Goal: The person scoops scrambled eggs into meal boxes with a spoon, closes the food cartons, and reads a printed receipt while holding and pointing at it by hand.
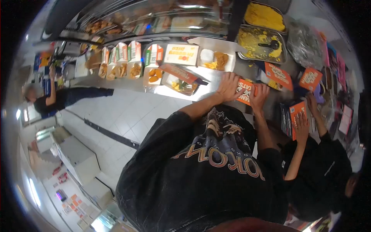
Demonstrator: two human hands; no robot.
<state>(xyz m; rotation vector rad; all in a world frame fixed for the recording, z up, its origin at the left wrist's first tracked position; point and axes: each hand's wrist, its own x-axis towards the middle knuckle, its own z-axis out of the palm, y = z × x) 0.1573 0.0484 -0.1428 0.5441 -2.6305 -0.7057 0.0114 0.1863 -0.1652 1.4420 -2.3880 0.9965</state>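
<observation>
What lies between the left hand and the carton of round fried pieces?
Head view: an open orange-printed takeaway box of food, then bare counter up to the left hand.

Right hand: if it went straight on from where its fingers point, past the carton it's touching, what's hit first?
Likely the left edge of the open orange-lidded carton, then the metal tray with yellow rice. Depth is unclear here.

On the surface (160, 91), a carton (245, 93) lies between the person's left hand (230, 86) and right hand (259, 95). To its left sits an open box (168, 84); behind that, a lidded box (181, 55). Farther left stands a row of food packs (120, 61). Behind the carton, rightward, is a tray (247, 58); right, a co-worker's hand (301, 125) touches another box (297, 107)
</observation>
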